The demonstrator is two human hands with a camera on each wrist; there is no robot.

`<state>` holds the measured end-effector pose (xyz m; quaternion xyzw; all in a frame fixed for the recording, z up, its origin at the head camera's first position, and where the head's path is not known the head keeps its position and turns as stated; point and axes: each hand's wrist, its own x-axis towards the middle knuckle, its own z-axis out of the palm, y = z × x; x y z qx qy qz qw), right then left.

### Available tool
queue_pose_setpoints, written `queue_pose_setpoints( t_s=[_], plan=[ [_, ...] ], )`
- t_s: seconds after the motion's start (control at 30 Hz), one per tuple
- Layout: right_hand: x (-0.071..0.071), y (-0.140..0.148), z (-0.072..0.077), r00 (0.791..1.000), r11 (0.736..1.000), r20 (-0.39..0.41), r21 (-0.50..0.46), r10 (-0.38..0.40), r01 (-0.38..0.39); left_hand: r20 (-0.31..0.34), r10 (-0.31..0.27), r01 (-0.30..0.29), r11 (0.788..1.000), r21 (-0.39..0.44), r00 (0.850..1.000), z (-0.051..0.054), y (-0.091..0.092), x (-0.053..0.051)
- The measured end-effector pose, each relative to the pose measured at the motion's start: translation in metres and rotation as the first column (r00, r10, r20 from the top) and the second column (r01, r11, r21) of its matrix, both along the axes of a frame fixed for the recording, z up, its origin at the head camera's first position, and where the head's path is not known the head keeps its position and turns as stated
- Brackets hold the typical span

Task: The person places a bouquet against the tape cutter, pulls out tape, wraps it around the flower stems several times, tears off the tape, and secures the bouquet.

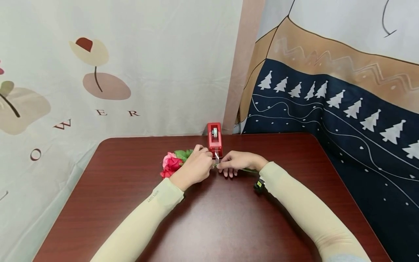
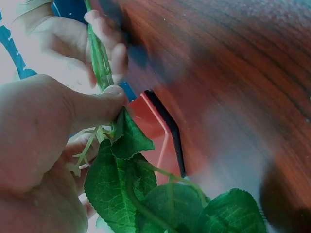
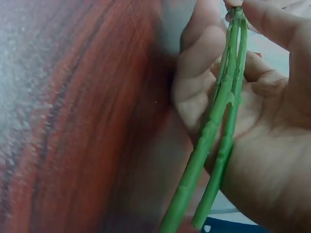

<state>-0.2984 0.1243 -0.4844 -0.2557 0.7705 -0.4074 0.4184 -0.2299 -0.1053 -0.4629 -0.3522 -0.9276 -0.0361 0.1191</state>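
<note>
A bunch of artificial roses (image 1: 172, 164), pink and red with green leaves (image 2: 116, 189), lies across the table under my left hand (image 1: 196, 164). That hand grips the bunch just below the leaves, thumb on the stems. My right hand (image 1: 240, 161) pinches the bare green stems (image 3: 214, 121) between thumb and finger, close to the left fingertips; its other fingers are loosely bent behind them. A strip of clear tape (image 1: 217, 156) runs from the red tape dispenser (image 1: 215, 140) down to the pinching fingertips. How the tape sits around the stems is mostly hidden by the fingers.
The dark red-brown wooden table (image 1: 209, 225) reaches back to a pale printed curtain (image 1: 163, 72). A navy curtain with white trees (image 1: 327, 120) hangs at the right. The dispenser stands near the table's back edge, directly beyond both hands.
</note>
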Motion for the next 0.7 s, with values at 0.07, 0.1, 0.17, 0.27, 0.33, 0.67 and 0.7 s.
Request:
queue_pose_setpoints(
  t_s=[0.07,0.1,0.17,0.27,0.33,0.67,0.7],
  plan=[
    [-0.001,0.002,-0.001,1.000,0.999,0.017,-0.037,-0.024,0.025,0.013,0.004,-0.004,1.000,0.004,1.000,0.001,0.000,0.000],
    [-0.001,0.002,-0.001,0.999,0.998,0.021,-0.056,-0.035,0.037,0.017,0.005,-0.005,1.000,0.005,1.000,0.001,0.000,0.000],
    [0.000,0.004,-0.001,0.998,0.995,0.010,-0.081,-0.055,0.055,0.028,0.006,-0.006,1.000,0.005,1.000,0.001,-0.001,0.001],
    [0.001,0.005,0.000,0.996,0.993,-0.043,-0.093,-0.079,0.075,0.038,0.005,-0.005,1.000,-0.007,0.999,0.002,-0.002,0.001],
    [0.003,0.005,0.000,0.990,0.992,-0.098,-0.090,-0.097,0.088,0.050,0.005,-0.004,1.000,-0.019,0.999,0.002,-0.002,0.001],
    [0.018,0.004,0.000,0.897,0.985,-0.409,-0.106,-0.170,0.138,0.087,0.022,-0.018,0.999,-0.042,0.996,0.002,-0.004,-0.001],
    [0.019,0.003,0.000,0.881,0.984,-0.441,-0.108,-0.173,0.139,0.092,0.024,-0.021,0.999,-0.041,0.995,0.002,-0.004,-0.002]
  ],
)
